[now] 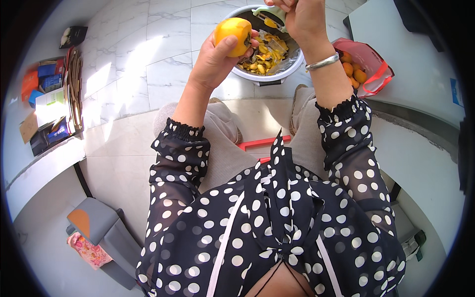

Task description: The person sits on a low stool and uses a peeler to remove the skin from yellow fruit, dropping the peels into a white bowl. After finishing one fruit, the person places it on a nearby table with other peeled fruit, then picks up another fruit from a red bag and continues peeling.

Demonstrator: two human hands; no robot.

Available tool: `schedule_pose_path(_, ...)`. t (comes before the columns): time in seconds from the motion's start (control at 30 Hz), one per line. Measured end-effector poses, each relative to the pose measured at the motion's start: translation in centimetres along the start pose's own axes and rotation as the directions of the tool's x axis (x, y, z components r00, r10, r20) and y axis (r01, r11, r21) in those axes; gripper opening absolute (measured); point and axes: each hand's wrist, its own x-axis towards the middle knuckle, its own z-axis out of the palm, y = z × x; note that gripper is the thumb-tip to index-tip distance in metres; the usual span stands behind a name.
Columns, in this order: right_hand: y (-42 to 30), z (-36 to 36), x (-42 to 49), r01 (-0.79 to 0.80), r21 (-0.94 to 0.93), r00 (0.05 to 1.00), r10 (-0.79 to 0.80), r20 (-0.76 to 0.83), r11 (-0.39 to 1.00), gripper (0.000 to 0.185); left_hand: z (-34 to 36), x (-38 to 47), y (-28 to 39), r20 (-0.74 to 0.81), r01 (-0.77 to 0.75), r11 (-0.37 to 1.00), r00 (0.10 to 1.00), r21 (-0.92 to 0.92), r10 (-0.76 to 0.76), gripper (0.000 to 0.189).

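Note:
My left hand [222,48] is closed around a glossy yellow-orange persimmon [233,34], its dark calyx facing right. In my right hand [306,22], partly cut off by the top edge of the picture, is a pale green peeler [277,13]. A scrap of orange peel [270,23] shows by the peeler's blade. Peeler and fruit are apart. Under both hands stands a round bucket [265,78] with a pale rim. Yellow and orange peelings [261,61] and some clear plastic lie inside it.
A red-and-pink bag [382,80] of several orange persimmons [358,74] stands right of the bucket. Flattened cardboard [74,89] and coloured boxes [46,80] are stacked at left. A grey bin-like container [100,222] is at lower left. A red frame [265,142] lies between my legs.

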Motion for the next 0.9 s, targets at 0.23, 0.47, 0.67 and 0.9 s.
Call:
schedule_pose_path(0.23, 0.1, 0.2, -0.4, 0.108, -0.220, 0.990, -0.084, 0.116, 0.969, 0.049, 0.1, 0.2, 0.1, 0.023, 0.015, 0.995, 1.000, -0.103, -0.013, 0.061)
schedule_pose_path(0.47, 0.9, 0.6, -0.4, 0.194, -0.219, 0.972, -0.157, 0.175, 0.956, 0.048, 0.2, -0.1, 0.3, 0.143, 0.088, 0.990, 0.987, -0.110, -0.072, 0.071)
schedule_pose_path(0.67, 1.4, 0.6, -0.4, 0.196, -0.203, 0.970, -0.159, 0.185, 0.959, 0.048, 1.2, -0.2, 0.0, 0.181, 0.120, 0.985, 0.973, 0.123, -0.141, 0.083)
schedule_pose_path(0.9, 1.4, 1.1, -0.7, 0.230, -0.230, 0.962, -0.185, 0.200, 0.946, 0.047, 0.6, -0.3, -0.2, 0.105, 0.094, 0.990, 0.989, 0.106, -0.105, 0.076)
